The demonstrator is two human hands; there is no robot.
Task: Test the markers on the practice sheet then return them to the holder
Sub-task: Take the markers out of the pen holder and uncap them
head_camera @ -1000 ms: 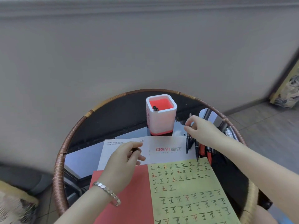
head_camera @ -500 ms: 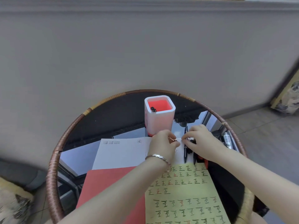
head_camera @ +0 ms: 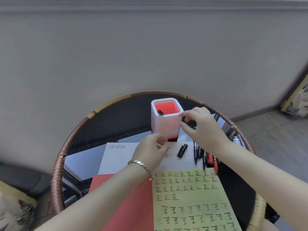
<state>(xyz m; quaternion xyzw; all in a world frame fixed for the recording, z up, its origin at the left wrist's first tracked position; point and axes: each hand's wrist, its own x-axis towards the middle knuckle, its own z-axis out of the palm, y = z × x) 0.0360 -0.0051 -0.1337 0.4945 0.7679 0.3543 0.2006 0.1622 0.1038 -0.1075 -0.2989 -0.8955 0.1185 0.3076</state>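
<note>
Holder [head_camera: 166, 125]: white, red inside, stood at the back of the round desk [head_camera: 57, 172]; one dark marker tip [head_camera: 160, 112] showed in it.
Markers [head_camera: 204, 156]: black and red, lay together below the right wrist.
Practice sheet [head_camera: 191, 197]: yellow-green, at the near edge.
Left hand [head_camera: 153, 150]: fingers curled before the holder; I couldn't tell if it held anything.
Right hand [head_camera: 201, 125]: thumb and forefinger parted at the holder's right corner; grip unclear.

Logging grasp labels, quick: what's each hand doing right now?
Left hand: fingers curled, contents cannot be told.
Right hand: open, thumb and forefinger spread beside the white square pen holder.
</note>
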